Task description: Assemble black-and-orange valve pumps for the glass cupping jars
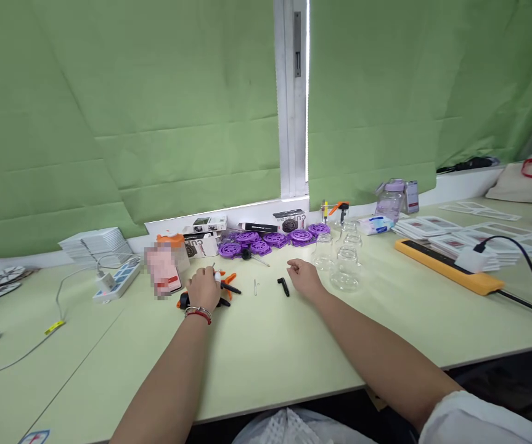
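Note:
My left hand [204,288] is closed round a black rod-shaped part [231,288] with a pale end, which sticks out to the right of the fingers. Under and behind that hand lie orange and black clamp-like pieces [229,282], partly covered by it. My right hand [306,277] rests low at the table with its fingers curled in, and no object shows in them. Just left of it lies a small black L-shaped piece [284,287]. A thin silvery pin [255,287] lies between the two hands.
Purple openwork discs [261,242] and small boxes [293,220] line the back. Clear glass jars [345,271] stand close beyond my right hand. A phone [167,274] and a white power strip [118,279] are at left; a yellow power strip [446,266] and stacked cards are at right.

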A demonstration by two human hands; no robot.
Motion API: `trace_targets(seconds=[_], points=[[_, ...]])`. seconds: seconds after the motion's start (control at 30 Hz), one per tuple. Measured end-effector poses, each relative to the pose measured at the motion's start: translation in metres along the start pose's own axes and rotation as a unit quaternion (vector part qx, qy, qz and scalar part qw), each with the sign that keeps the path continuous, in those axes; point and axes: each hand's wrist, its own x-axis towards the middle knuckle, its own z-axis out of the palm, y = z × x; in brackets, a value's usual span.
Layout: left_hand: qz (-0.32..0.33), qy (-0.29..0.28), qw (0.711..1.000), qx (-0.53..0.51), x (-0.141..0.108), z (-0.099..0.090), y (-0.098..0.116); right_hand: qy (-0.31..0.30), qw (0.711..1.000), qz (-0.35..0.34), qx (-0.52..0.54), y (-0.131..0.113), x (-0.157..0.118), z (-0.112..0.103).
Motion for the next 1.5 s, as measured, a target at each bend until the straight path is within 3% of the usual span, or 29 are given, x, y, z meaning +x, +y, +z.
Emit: trace_targets(seconds=[0.13,0.33,0.6,0.77,0.97,1.1,1.2,1.27,1.33,1.43,1.5], points=[[-0.003,-0.045,0.998,0.036,-0.004,0.001,0.004,-0.006,0.999,0.029,-0.046,0.003,0.001,0.000],[-0.010,-0.060,0.998,0.009,-0.005,-0.002,0.003,-0.051,0.991,0.041,-0.115,0.003,0.016,0.012],[-0.019,-0.074,0.997,-0.013,-0.004,-0.001,0.002,-0.137,0.966,0.014,-0.219,-0.022,0.065,0.045],[-0.018,-0.072,0.997,-0.022,-0.003,0.002,-0.001,-0.132,0.956,0.013,-0.262,-0.029,0.070,0.061],[-0.019,-0.073,0.997,-0.035,-0.003,-0.004,0.003,-0.132,0.956,0.040,-0.260,-0.028,0.067,0.059],[-0.003,-0.024,0.997,-0.077,-0.004,-0.006,0.006,-0.144,0.963,0.042,-0.223,-0.030,0.063,0.049],[0.015,0.013,0.986,-0.168,-0.004,-0.005,0.008,-0.156,0.971,0.016,-0.179,-0.034,0.056,0.036],[-0.007,0.025,0.961,-0.275,-0.006,-0.003,0.010,-0.165,0.975,-0.010,-0.148,-0.039,0.050,0.027],[-0.061,0.013,0.908,-0.415,-0.007,-0.003,0.013,-0.176,0.976,-0.047,-0.118,-0.044,0.041,0.018],[-0.129,-0.068,0.770,-0.621,-0.011,-0.006,0.018,-0.181,0.967,-0.151,-0.098,-0.053,0.025,0.008],[-0.134,-0.122,0.698,-0.693,-0.013,-0.010,0.021,-0.173,0.954,-0.220,-0.108,-0.058,0.015,0.006]])
